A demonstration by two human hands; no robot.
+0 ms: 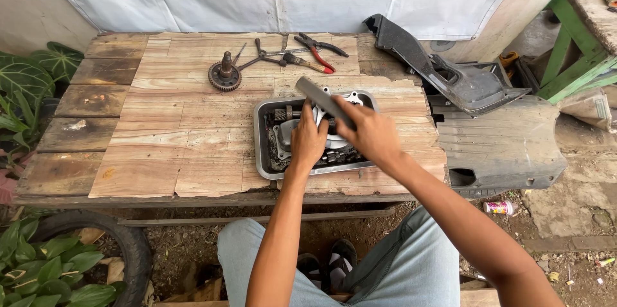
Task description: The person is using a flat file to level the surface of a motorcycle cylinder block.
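left hand (307,142) grips casing (302,132) in tray (260,146), steadying it | right hand (373,135) holds flat bar (321,99) angled over it

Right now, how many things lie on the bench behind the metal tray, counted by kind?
Gear on a shaft: 1
Pliers with red handles: 1
Other hand tools, overlapping and hard to separate: about 3
Total: about 5

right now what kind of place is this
Likely an outdoor, makeshift repair workshop for motorbike parts. A rough wooden table holds pliers and a toothed gear, both hands work over a metal tray of engine parts, and dark plastic body panels lie beside it.
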